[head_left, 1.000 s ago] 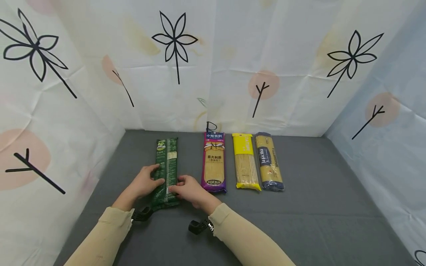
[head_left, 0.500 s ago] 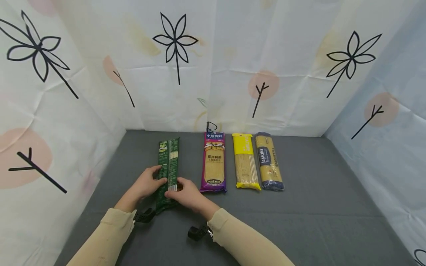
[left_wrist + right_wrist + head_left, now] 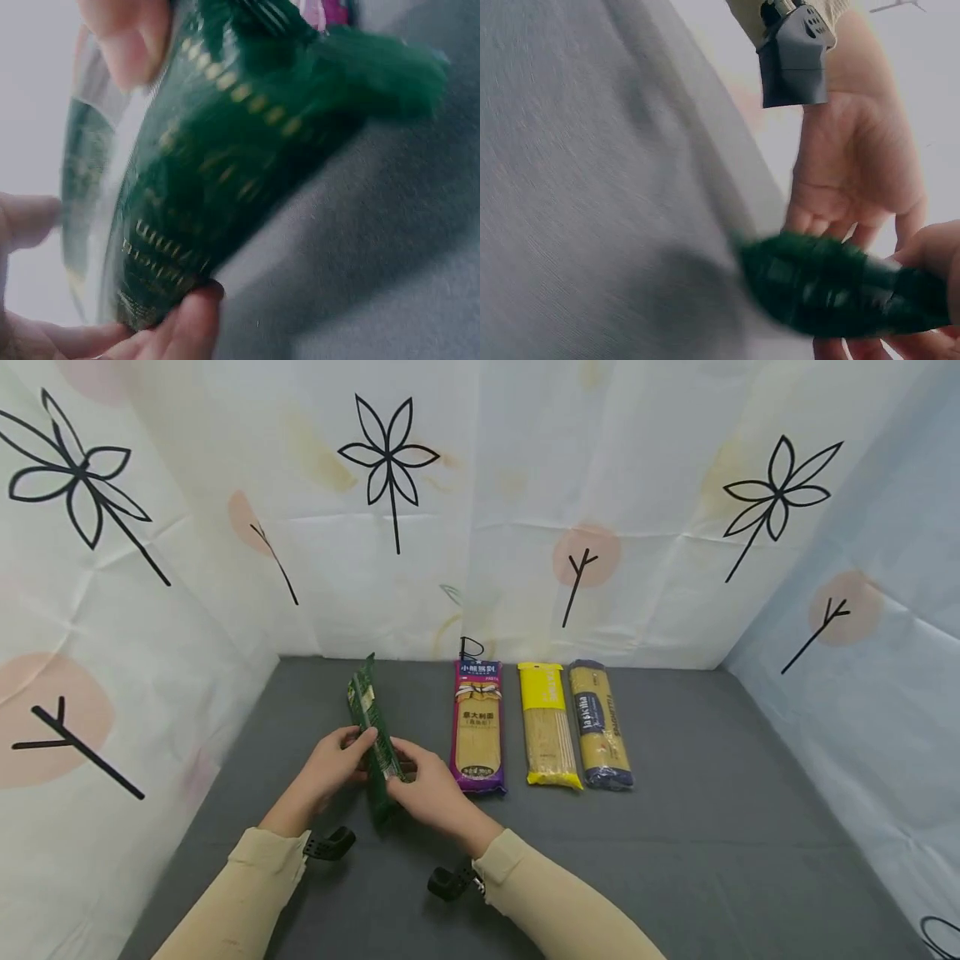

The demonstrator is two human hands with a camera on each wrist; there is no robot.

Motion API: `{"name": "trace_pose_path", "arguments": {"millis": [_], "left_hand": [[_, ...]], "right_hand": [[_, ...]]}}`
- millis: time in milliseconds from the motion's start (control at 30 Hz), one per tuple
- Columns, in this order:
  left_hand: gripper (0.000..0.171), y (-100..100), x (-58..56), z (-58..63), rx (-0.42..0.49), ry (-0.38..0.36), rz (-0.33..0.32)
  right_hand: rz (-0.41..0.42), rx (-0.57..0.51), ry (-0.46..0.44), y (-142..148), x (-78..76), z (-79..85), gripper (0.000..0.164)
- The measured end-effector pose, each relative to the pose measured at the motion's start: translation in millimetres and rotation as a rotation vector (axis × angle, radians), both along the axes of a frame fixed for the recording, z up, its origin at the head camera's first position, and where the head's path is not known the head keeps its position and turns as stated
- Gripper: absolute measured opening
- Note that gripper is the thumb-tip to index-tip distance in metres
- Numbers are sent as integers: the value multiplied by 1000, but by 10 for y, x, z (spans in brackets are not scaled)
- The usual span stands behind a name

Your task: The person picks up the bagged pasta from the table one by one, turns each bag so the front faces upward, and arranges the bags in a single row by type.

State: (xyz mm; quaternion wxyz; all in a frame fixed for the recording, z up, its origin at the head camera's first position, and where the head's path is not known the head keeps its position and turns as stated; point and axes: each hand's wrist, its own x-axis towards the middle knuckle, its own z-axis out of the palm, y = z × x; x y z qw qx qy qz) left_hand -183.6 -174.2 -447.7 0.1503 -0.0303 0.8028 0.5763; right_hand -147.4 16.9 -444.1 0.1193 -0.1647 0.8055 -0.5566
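A long green pasta packet is held up between both hands, turned on its edge so that only a narrow side shows in the head view. On its left, my left hand grips it with the thumb in front and fingers behind. From the right, my right hand pinches it a little lower down, thumb on the near face. The left wrist view shows the packet's printed green face close up, with fingertips at its lower edge. In the right wrist view its crimped green end is blurred.
To the right on the grey cloth lie a purple-edged pasta packet, a yellow-ended pasta packet and a blue-ended spaghetti packet, side by side. A patterned white curtain stands behind and at both sides.
The green packet lay nearly flat with its back facing up; now it is lifted and rolled onto its edge. Both hands have closed around it from either side.
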Motion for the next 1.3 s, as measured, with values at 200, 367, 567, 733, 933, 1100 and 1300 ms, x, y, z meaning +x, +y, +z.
{"name": "trace_pose_path", "arguments": {"millis": [200, 367, 567, 733, 933, 1100, 1300], "left_hand": [[94, 4, 15, 134, 145, 17, 60], [91, 8, -13, 168, 191, 11, 69], [81, 15, -53, 114, 141, -65, 149], [64, 38, -77, 57, 141, -78, 156], [58, 50, -77, 27, 192, -74, 141], [59, 46, -70, 59, 252, -64, 135], [62, 47, -70, 123, 291, -47, 126]], "right_hand": [[57, 361, 292, -14, 85, 264, 63], [79, 559, 491, -41, 141, 294, 63], [125, 777, 750, -88, 203, 217, 67], [111, 804, 778, -67, 233, 194, 72], [153, 700, 609, 7, 221, 154, 78], [168, 475, 343, 138, 172, 145, 89], [119, 234, 211, 266, 83, 135, 81]]}}
